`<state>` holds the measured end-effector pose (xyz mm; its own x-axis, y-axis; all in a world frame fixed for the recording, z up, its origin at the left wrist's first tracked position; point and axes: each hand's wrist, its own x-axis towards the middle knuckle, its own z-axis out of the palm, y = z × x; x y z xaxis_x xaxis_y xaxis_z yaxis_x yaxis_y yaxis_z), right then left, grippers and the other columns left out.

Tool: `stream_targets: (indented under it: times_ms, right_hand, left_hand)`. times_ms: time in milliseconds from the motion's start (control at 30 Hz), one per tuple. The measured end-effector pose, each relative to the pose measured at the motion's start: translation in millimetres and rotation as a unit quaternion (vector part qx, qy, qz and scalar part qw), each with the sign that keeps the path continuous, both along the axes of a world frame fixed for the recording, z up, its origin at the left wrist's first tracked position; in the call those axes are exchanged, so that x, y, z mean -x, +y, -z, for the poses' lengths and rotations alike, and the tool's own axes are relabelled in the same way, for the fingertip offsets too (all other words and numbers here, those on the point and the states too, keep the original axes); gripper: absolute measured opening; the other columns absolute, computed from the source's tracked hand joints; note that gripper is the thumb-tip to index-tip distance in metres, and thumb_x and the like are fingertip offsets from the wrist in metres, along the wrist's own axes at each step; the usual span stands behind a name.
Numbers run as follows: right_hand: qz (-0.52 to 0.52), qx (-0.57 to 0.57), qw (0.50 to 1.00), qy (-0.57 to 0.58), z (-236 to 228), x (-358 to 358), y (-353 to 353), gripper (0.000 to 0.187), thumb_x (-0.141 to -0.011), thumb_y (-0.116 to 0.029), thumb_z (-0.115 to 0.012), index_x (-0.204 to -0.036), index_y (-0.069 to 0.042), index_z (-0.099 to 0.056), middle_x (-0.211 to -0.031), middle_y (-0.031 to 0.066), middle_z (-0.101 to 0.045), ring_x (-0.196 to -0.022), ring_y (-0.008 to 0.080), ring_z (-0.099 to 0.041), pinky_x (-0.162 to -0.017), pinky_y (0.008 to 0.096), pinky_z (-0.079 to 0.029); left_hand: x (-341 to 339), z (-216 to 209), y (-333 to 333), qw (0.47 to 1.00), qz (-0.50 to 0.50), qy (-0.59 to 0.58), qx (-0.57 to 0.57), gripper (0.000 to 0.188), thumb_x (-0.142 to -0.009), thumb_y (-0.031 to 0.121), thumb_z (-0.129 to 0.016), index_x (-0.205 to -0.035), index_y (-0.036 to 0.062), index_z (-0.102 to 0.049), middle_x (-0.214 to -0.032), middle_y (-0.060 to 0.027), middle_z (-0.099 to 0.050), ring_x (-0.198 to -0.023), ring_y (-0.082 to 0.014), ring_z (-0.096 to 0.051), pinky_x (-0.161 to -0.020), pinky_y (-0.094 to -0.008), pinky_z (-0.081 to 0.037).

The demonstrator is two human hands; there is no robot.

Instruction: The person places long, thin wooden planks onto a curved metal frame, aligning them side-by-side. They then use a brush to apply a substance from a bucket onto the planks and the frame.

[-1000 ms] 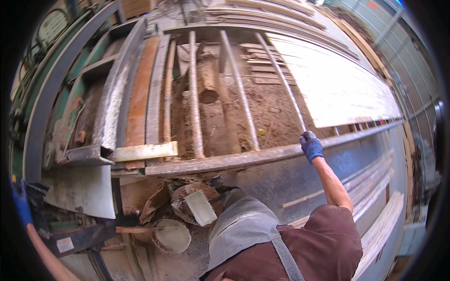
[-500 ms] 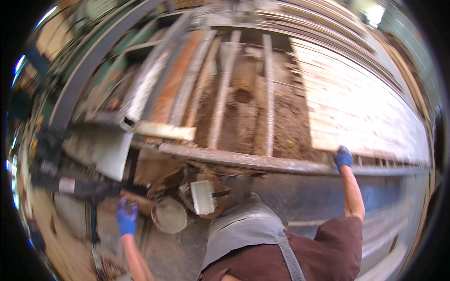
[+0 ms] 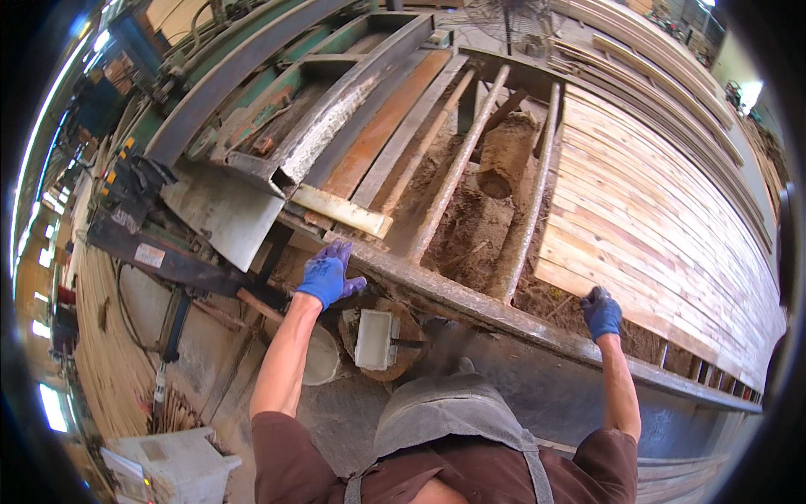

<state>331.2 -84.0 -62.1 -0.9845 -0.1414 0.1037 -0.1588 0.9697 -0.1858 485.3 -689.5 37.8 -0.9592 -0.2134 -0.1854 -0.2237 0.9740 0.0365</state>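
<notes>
A wide panel of pale wooden strips (image 3: 638, 227) lies across the right side of a metal frame. Curled at its near edge, close to the left corner, is my gloved right hand (image 3: 601, 314), with its fingertips on the wood. My left hand (image 3: 329, 275), also in a blue glove, has its fingers apart and holds nothing. It is at the frame's near rail (image 3: 470, 299), just below a pale wooden block (image 3: 342, 210); whether it touches the rail I cannot tell.
Metal bars (image 3: 462, 164) cross the frame over a brown, dusty bed with a round log-like pipe (image 3: 508, 155). Below the rail stand a white rectangular tray (image 3: 375, 339) and a round container (image 3: 319, 356). Long boards (image 3: 655, 92) are stacked at the far right. A grey box (image 3: 172, 466) sits lower left.
My left hand has moved up and right, from beside the round container to the rail. My right hand stays at the panel's edge. The view has shifted and turned.
</notes>
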Motion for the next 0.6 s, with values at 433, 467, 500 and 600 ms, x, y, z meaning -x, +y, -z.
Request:
stream_targets:
  times_ms: [433,467,500,600]
  right_hand:
    - [0.020,0.024,1.000,-0.004,-2,23,-136,0.021,-0.083,-0.030,-0.070,-0.090,-0.011,-0.066,-0.093,0.0199,-0.070,-0.085,0.0428,-0.068,-0.073,0.0531,-0.054]
    - [0.011,0.021,1.000,0.000,-4,23,-145,0.021,-0.083,-0.030,-0.069,-0.090,-0.011,-0.066,-0.092,0.0202,-0.070,-0.084,0.0428,-0.068,-0.072,0.0532,-0.055]
    - [-0.004,0.020,1.000,0.004,-2,27,-151,0.021,-0.083,-0.030,-0.068,-0.089,-0.011,-0.066,-0.091,0.0200,-0.070,-0.083,0.0429,-0.068,-0.071,0.0536,-0.055]
    - [-0.029,0.001,0.999,-0.019,-12,28,-192,0.022,-0.084,-0.031,-0.067,-0.091,-0.011,-0.066,-0.093,0.0200,-0.070,-0.084,0.0429,-0.068,-0.071,0.0536,-0.054]
  left_hand:
    - [87,57,-60,0.994,0.091,-0.041,0.036,0.125,-0.063,0.077,-0.076,-0.158,0.0103,-0.029,-0.159,-0.0256,-0.031,-0.143,-0.0440,-0.037,-0.115,-0.0531,-0.035]
    - [87,56,-58,0.994,0.089,-0.044,0.040,0.125,-0.063,0.077,-0.076,-0.158,0.0110,-0.029,-0.159,-0.0252,-0.031,-0.143,-0.0441,-0.037,-0.115,-0.0535,-0.036]
    - [88,55,-56,0.994,0.087,-0.046,0.043,0.124,-0.063,0.078,-0.075,-0.158,0.0117,-0.029,-0.159,-0.0249,-0.031,-0.143,-0.0441,-0.037,-0.115,-0.0538,-0.036]
    - [82,56,-65,0.994,0.079,-0.044,0.066,0.119,-0.066,0.075,-0.075,-0.158,0.0135,-0.030,-0.160,-0.0227,-0.032,-0.143,-0.0413,-0.038,-0.113,-0.0564,-0.035]
